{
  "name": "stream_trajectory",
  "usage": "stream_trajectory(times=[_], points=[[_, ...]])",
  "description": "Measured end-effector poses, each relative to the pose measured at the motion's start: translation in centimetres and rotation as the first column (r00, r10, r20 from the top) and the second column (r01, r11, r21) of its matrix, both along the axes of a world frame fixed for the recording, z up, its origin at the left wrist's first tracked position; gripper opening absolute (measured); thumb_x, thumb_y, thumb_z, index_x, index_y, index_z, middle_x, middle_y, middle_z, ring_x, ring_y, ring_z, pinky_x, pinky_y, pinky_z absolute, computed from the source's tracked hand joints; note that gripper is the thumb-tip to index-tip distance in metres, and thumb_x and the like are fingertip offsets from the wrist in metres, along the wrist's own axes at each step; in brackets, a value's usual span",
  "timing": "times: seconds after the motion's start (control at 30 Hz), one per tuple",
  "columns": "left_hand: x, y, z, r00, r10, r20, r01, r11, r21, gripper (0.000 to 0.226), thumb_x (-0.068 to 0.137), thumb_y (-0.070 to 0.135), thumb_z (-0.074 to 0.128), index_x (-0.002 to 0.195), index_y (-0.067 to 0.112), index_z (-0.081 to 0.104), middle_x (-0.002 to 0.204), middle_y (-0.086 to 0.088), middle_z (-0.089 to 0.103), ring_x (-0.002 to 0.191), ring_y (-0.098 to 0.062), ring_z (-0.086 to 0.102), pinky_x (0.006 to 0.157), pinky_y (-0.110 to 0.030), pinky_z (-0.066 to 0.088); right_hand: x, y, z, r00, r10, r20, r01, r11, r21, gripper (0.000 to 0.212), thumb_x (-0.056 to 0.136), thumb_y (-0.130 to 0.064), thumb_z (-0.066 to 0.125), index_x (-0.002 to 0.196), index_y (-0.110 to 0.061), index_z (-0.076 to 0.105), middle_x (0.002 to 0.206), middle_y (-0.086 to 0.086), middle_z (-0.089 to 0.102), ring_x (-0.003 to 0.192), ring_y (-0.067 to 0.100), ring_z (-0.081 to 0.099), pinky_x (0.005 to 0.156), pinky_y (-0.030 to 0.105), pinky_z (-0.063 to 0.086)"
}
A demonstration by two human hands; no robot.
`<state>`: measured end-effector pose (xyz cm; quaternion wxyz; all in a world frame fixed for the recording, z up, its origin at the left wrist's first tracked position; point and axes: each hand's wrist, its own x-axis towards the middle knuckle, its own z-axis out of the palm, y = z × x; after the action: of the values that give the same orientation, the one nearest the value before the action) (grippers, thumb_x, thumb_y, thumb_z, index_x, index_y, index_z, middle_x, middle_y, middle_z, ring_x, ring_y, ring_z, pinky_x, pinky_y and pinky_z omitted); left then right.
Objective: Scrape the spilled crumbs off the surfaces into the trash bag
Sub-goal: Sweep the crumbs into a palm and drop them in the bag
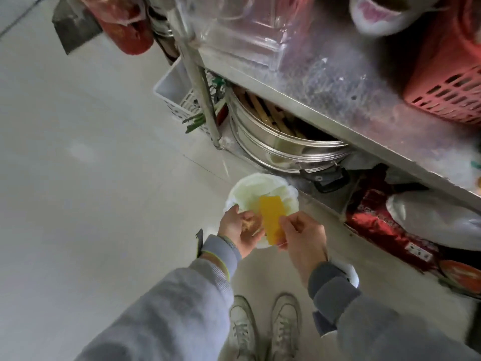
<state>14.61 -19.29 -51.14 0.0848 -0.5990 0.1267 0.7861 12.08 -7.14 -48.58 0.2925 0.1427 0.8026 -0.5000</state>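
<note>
Fingers (pixel 287 225) of the right hand (pixel 303 238) pinch the yellow scraper (pixel 272 220), its edge against the cupped left hand (pixel 239 227) over the trash bag (pixel 244 186).

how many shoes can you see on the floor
2. The left shoe and the right shoe stand side by side on the pale floor at the bottom of the view, between the person's two grey sleeves. None seem hidden.

The scraper (pixel 271 220) hides part of the bag's (pixel 250 188) mouth, and its lower end is covered by the right hand (pixel 302 237). The crumbs (pixel 250 223) in the left hand (pixel 238 230) are too blurred to make out. The bench (pixel 338 82) hides the back of the steamer (pixel 281 142). The red basket (pixel 450 82) runs off the right edge.
</note>
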Motion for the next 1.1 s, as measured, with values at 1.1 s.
stream_trajectory(times=[1.1], points=[[-0.9, -0.3, -3.9, 0.882, -0.462, 0.088, 0.47, 0.86, -0.198, 0.031, 0.1, 0.028, 0.033, 0.106, 0.008, 0.056, 0.096, -0.009, 0.064, 0.086, -0.024, 0.06, 0.08, -0.028, 0.051, -3.4, 0.8, -7.6, 0.899, 0.435, 0.045, -0.38, 0.728, 0.571, 0.012, 0.091, -0.015, 0.048, 0.089, -0.009, 0.059, 0.081, 0.008, 0.057, 0.073, 0.024, 0.045, 0.063, 0.026, 0.033]])
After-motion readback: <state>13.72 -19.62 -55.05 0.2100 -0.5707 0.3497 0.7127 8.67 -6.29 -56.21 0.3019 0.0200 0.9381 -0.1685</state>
